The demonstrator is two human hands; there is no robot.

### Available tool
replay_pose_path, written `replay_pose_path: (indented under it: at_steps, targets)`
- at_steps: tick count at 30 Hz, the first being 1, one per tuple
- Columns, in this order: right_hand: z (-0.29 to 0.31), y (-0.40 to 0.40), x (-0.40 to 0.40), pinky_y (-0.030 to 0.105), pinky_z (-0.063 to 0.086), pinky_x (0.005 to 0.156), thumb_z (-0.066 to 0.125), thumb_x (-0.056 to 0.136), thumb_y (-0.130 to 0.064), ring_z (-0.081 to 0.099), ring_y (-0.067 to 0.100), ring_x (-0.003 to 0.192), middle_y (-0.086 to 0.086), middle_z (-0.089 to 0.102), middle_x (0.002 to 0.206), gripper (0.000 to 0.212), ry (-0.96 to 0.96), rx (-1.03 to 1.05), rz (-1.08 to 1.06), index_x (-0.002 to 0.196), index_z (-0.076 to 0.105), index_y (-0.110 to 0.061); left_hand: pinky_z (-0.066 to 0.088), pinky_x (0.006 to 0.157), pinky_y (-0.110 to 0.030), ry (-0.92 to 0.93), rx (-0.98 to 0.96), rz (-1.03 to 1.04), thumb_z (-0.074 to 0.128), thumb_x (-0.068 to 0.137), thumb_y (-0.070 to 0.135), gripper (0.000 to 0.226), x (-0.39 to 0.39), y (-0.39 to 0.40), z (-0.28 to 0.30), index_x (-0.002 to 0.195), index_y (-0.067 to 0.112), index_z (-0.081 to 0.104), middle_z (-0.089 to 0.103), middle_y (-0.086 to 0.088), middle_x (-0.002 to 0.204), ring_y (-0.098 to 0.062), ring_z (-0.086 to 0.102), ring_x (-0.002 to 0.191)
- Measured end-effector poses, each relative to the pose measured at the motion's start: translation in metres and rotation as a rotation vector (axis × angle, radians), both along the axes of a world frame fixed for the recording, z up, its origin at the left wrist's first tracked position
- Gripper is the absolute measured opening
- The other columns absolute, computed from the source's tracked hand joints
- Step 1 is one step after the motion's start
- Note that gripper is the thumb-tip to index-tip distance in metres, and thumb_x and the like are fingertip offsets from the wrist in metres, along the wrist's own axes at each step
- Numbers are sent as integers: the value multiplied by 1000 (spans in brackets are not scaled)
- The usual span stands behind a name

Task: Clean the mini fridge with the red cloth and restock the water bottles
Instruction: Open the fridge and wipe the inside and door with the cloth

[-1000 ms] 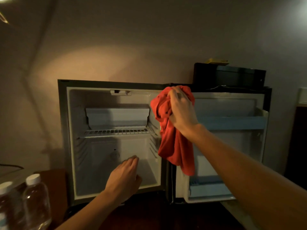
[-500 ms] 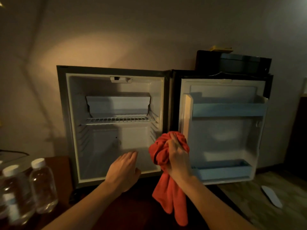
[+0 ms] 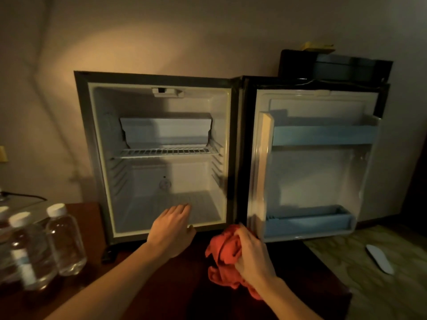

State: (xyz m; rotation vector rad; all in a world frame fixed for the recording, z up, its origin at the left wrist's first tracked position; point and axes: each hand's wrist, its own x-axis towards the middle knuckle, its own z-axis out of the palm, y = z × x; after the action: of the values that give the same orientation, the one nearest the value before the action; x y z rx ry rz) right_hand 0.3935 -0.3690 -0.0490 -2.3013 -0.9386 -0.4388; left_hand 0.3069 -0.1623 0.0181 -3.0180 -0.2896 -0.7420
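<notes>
The mini fridge [image 3: 101, 158] stands open on a dark wooden surface, its inside bare except for a wire shelf [image 3: 166, 151]. Its door [image 3: 316, 172] swings to the right, with two pale blue door racks. My left hand [image 3: 172, 229] lies flat with straight fingers at the fridge's lower front lip. My right hand [image 3: 250, 255] grips the bunched red cloth [image 3: 225, 257] low in front of the fridge, by the door's hinge side. Clear water bottles [image 3: 65, 241] with white caps stand at the left edge.
A black box [image 3: 335, 65] with a yellow item on it sits on top of the fridge at the right. A white slipper [image 3: 379, 258] lies on the patterned floor at the right. A cable runs along the left wall.
My right hand has come down with the red cloth from the top of the fridge's door edge to the wooden surface in front. My left hand has stayed at the lower lip.
</notes>
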Motion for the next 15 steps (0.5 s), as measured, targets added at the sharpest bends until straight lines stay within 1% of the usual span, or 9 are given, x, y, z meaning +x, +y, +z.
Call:
replay_pose_path:
  at_steps: [1,3,5,8,9,11,12,13,15]
  targets:
    - [9,-1,1,28,41,107,73,79,-12,51,20,127,3,45,147,63,-19,47,14,136,47,-16,38,105,-32,-9,1,3,56,88,38,61,0,0,0,142,14,44,54,-4,138,-23,51,127]
    - [26,-2,5,35,41,108,80,73,-11,45,24,133,7,37,152,64,-141,143,45,130,51,-12,39,105,-32,-16,8,13,57,87,38,61,-1,-1,0,142,14,45,55,-3,138,-23,52,126]
    - [47,3,9,35,41,104,81,72,-15,44,26,130,12,42,144,62,-275,185,49,127,53,-11,40,105,-32,-5,18,24,58,86,39,63,1,-2,-1,143,14,45,55,-4,138,-22,53,126]
    - [61,13,16,30,47,90,75,78,-21,51,29,115,6,51,123,43,-263,240,-21,117,58,-15,43,102,-32,-7,38,42,61,82,40,65,1,-5,-3,140,13,49,59,-4,135,-22,56,123]
    - [57,15,15,33,49,90,81,71,-19,51,31,114,7,51,122,52,-272,176,-37,118,58,-16,44,101,-32,-10,38,39,62,81,39,64,1,-6,-3,138,12,51,60,-4,133,-23,57,121]
    - [31,16,18,40,49,97,90,54,-17,48,32,119,10,47,126,79,-303,35,-20,125,57,-17,44,100,-32,-17,36,23,62,80,36,61,-1,-8,-3,135,11,53,61,-5,130,-24,58,119]
    - [14,13,19,43,46,102,90,53,-16,45,32,123,10,46,128,80,-279,36,-19,126,56,-17,43,102,-32,-19,39,13,61,82,35,60,-2,-9,-2,136,11,52,60,-5,132,-23,57,120]
    - [-2,11,18,45,42,106,88,58,-15,42,33,128,9,46,130,76,-226,52,-25,126,56,-18,41,104,-32,-23,42,4,60,84,34,60,-4,-9,-2,138,11,50,58,-5,135,-23,55,123]
    - [-26,10,16,41,32,113,81,68,-11,34,32,138,7,47,132,61,-161,53,-66,123,57,-18,35,109,-31,-20,37,-10,57,88,34,61,-6,-7,-2,143,11,44,52,-4,142,-22,49,130]
